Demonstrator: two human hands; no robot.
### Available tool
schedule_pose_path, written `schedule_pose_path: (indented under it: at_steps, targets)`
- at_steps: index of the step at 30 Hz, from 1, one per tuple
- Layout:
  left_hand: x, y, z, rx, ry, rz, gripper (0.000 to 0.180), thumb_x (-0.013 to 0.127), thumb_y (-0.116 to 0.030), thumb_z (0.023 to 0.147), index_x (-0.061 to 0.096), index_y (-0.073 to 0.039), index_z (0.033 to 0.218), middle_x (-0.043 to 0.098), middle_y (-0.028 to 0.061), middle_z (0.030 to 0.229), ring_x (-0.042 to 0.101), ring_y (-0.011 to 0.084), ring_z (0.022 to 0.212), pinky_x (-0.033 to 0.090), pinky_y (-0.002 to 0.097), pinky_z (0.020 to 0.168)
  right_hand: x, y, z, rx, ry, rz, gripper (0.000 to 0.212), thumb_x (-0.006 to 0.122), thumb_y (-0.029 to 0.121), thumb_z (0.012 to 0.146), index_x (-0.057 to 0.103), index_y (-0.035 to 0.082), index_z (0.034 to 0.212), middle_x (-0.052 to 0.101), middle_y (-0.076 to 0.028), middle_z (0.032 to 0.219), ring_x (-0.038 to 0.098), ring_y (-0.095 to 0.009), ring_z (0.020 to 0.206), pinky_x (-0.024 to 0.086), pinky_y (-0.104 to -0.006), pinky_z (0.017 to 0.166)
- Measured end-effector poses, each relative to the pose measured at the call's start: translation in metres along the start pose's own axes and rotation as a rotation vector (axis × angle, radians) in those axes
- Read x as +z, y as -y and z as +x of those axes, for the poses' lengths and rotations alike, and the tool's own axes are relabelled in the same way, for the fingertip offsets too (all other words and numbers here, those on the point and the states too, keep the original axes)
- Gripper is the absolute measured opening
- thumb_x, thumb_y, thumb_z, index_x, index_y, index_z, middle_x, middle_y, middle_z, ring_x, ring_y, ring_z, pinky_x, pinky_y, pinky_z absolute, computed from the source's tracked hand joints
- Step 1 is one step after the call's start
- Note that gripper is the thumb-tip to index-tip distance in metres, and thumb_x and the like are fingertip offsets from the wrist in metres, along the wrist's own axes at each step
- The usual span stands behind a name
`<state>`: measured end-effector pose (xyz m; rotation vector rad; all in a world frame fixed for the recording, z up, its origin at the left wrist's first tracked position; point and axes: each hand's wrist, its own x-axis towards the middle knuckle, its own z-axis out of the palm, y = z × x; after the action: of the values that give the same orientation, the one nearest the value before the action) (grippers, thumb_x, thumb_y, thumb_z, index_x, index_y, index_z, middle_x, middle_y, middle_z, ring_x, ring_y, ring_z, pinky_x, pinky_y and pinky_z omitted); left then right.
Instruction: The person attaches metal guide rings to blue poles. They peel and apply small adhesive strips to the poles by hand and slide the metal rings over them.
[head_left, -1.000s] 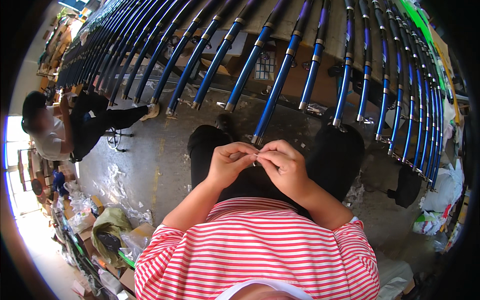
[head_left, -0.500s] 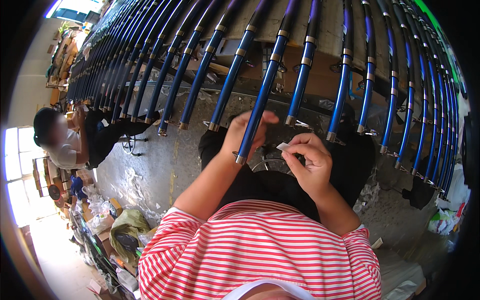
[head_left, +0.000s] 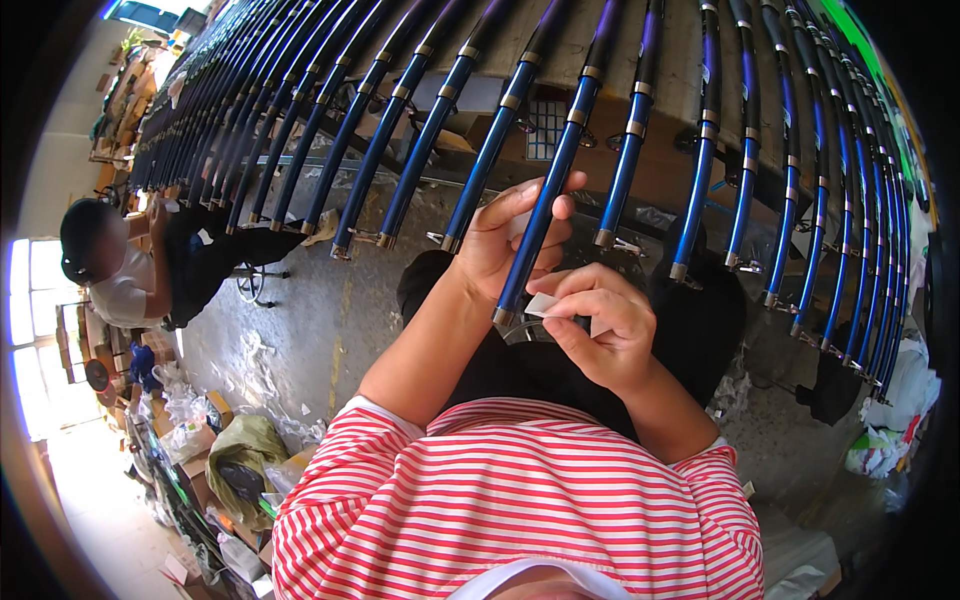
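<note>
A long row of blue fishing rods [head_left: 417, 150] with metal bands points toward me over an edge. My left hand [head_left: 487, 250] is curled around one fishing rod [head_left: 538, 235] near its low end, fingertips showing on the rod's far right side. Between the thumb and fingers of my right hand [head_left: 610, 325] is a small white slip [head_left: 541, 305], close beside that rod's end cap. Part of my left palm is hidden behind the rod.
A brown-covered surface [head_left: 665, 75] bears the rods. At far left sits another person [head_left: 125, 265] by the row. Bags and boxes [head_left: 245, 460] pile up at lower left, a white plastic bag [head_left: 880, 450] lies at right, and scraps litter the grey floor [head_left: 300, 300].
My right hand has moved left with the white slip, up to the rod's end. My left fingers have closed around the rod. The rods sit slightly shifted in view.
</note>
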<state>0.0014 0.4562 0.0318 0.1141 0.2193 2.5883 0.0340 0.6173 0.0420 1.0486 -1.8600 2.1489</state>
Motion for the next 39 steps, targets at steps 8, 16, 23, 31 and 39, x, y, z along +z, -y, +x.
schedule_pose_path:
  at_steps: [8, 16, 23, 31, 39]
  targets:
    - [-0.001, 0.004, -0.002, 0.003, 0.033, -0.063, 0.04, 0.049, -0.016, 0.091, 0.044, 0.003, 0.126, 0.063, 0.0072, 0.091, 0.039, 0.0035, 0.05, 0.033, 0.0173, 0.041, 0.002, -0.003, 0.0, 0.012, 0.056, 0.013, 0.009, 0.069, 0.001, 0.075, 0.062, 0.002, 0.08, 0.061, -0.011, 0.081, 0.062, -0.021, 0.073, 0.048, -0.0284, 0.063]
    - [0.001, 0.003, -0.003, 0.014, -0.009, -0.003, 0.04, 0.052, -0.017, 0.09, 0.046, 0.003, 0.125, 0.063, 0.0076, 0.088, 0.039, 0.0033, 0.049, 0.033, 0.0168, 0.041, 0.002, -0.001, 0.003, -0.013, 0.1, 0.026, 0.009, 0.07, 0.002, 0.076, 0.062, 0.002, 0.081, 0.062, -0.011, 0.084, 0.062, -0.021, 0.073, 0.05, -0.0284, 0.064]
    - [0.001, 0.003, -0.006, 0.047, -0.073, 0.117, 0.04, 0.063, -0.019, 0.086, 0.05, 0.001, 0.118, 0.061, 0.0065, 0.082, 0.039, 0.0019, 0.05, 0.033, 0.0157, 0.043, 0.002, 0.003, 0.001, 0.022, 0.127, 0.025, 0.009, 0.07, 0.002, 0.076, 0.061, 0.001, 0.079, 0.06, -0.012, 0.08, 0.065, -0.027, 0.083, 0.05, -0.0316, 0.069]
    - [0.004, 0.001, -0.006, 0.006, -0.063, 0.254, 0.041, 0.072, -0.025, 0.079, 0.055, -0.001, 0.107, 0.044, -0.0026, 0.069, 0.035, 0.0026, 0.051, 0.032, 0.017, 0.044, 0.002, 0.007, 0.001, 0.033, 0.147, 0.015, 0.009, 0.07, 0.001, 0.075, 0.061, 0.001, 0.078, 0.06, -0.012, 0.078, 0.065, -0.027, 0.08, 0.05, -0.031, 0.068]
    - [0.011, 0.0, -0.001, -0.04, -0.009, 0.28, 0.042, 0.08, -0.027, 0.073, 0.047, -0.007, 0.091, 0.041, -0.0007, 0.071, 0.036, 0.0044, 0.056, 0.033, 0.0152, 0.044, 0.005, 0.006, 0.004, -0.029, 0.124, -0.005, 0.009, 0.07, 0.002, 0.074, 0.062, 0.001, 0.078, 0.061, -0.01, 0.078, 0.061, -0.02, 0.067, 0.048, -0.0273, 0.058]
